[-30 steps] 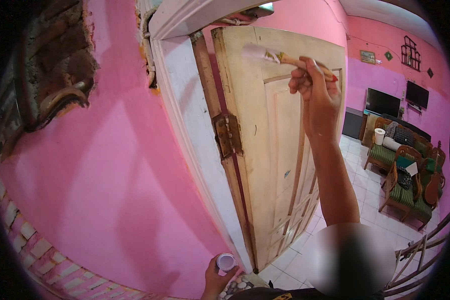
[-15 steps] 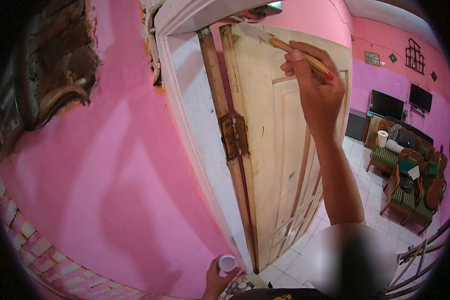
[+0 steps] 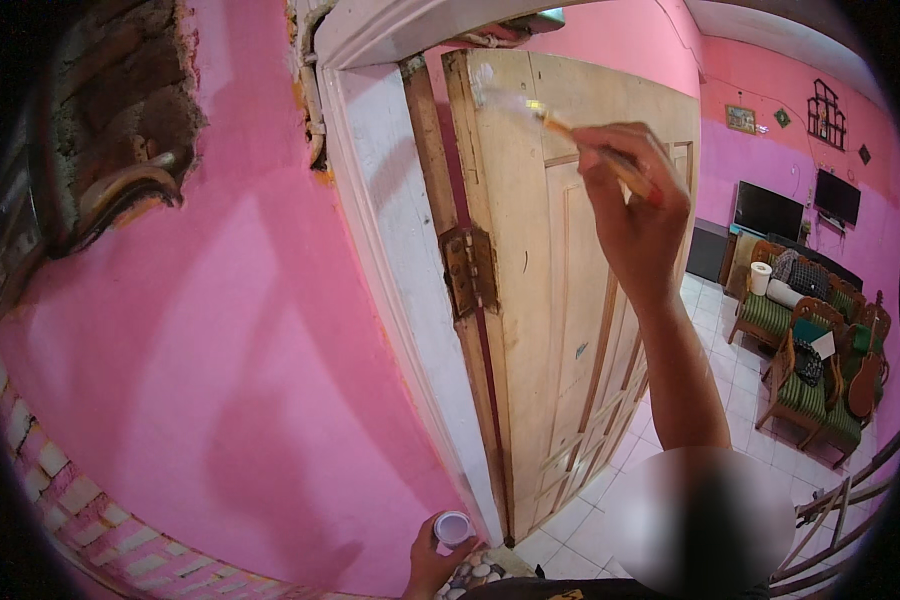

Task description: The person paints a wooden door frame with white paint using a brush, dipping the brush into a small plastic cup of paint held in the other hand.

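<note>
My right hand (image 3: 635, 210) grips a wooden paintbrush (image 3: 555, 122) with a red handle end, its blurred bristles at the upper left corner of the cream wooden door (image 3: 530, 370), beside a pale white smear (image 3: 485, 75). Below that corner is a rusty hinge (image 3: 468, 270), along the white-painted door frame (image 3: 375, 120). At the lower edge my left hand (image 3: 430, 560) holds a small cup (image 3: 453, 528) of pale paint near the foot of the frame.
A pink wall (image 3: 230, 370) with a broken brick opening (image 3: 120, 120) stands at the left. Through the doorway are a tiled floor (image 3: 570, 530), wooden chairs with striped cushions (image 3: 805, 400), a guitar (image 3: 865, 385) and two screens (image 3: 768, 208). Metal railing (image 3: 840, 520) curves at the lower right.
The brush has moved to the upper left corner of the door, where a white smear now shows. My right hand has tilted and shifted slightly. The left hand stays with the cup.
</note>
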A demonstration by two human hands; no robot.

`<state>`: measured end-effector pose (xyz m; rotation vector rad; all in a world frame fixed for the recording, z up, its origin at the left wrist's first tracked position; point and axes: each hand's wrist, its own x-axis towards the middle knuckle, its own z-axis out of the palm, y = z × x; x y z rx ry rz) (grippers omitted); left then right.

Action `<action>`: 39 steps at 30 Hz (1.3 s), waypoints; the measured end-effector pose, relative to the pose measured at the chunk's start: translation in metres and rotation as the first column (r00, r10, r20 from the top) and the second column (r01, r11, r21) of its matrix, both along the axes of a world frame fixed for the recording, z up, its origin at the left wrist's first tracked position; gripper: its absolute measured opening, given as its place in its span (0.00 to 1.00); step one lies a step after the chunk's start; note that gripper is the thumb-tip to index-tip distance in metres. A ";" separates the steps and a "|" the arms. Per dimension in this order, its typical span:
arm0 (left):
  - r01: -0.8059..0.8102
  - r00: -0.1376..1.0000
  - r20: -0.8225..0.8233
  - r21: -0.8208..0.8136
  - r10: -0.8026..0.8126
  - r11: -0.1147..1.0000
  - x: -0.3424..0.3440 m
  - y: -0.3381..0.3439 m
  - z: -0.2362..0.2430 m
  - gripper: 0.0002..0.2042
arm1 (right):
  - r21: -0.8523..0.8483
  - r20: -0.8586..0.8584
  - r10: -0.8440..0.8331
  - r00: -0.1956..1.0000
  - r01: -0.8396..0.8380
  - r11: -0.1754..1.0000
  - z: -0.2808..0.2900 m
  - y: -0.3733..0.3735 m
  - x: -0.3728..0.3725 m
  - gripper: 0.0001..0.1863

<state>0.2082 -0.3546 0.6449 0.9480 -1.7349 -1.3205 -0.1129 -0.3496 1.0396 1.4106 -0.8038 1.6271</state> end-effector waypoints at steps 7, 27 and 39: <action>0.019 0.998 -0.054 0.006 -0.019 1.000 0.001 0.001 -0.009 0.33 | 0.013 -0.006 0.011 1.000 -0.011 1.000 0.017 -0.016 -0.004 0.06; 0.012 1.000 0.004 0.052 -0.012 0.999 0.000 0.010 0.005 0.33 | 0.221 0.056 0.070 0.996 -0.081 0.972 -0.026 0.018 -0.013 0.06; 0.007 0.997 0.077 -0.020 -0.006 1.000 0.001 0.008 0.003 0.33 | 0.837 0.226 -0.012 0.974 -0.188 0.515 0.007 0.048 -0.025 0.12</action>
